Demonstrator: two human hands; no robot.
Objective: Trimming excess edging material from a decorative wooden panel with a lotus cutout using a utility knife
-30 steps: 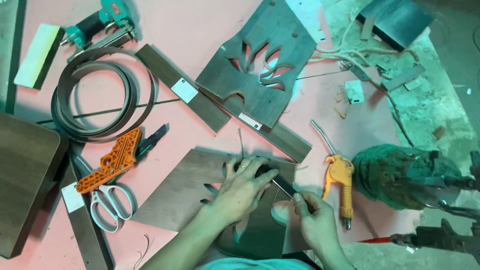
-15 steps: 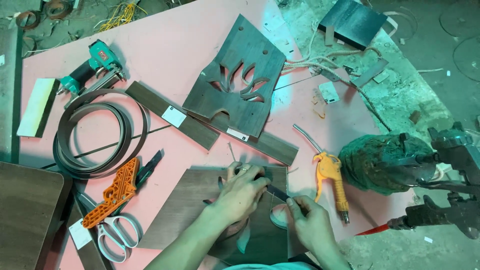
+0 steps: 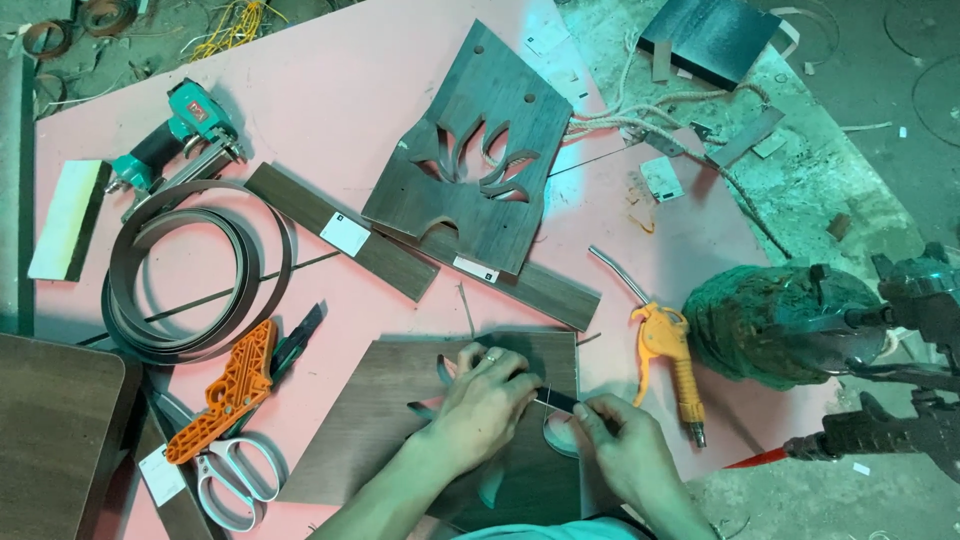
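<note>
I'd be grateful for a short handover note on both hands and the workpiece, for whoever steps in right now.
Left hand: pressed flat on the dark wood panel, holding it down on the pink table.
Right hand: gripping a thin dark blade tool, its tip at the panel's cut-out area.
Nearby: orange air blow gun to the right; scissors and orange clamp to the left.
Done: curved cut-outs already show in the panel.
Left: the edges by the blade look unfinished; how much remains is unclear.

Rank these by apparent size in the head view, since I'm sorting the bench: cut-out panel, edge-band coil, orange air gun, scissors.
1. Cut-out panel
2. Edge-band coil, only slightly smaller
3. Orange air gun
4. Scissors, close to the air gun, so that order is unsure
</note>
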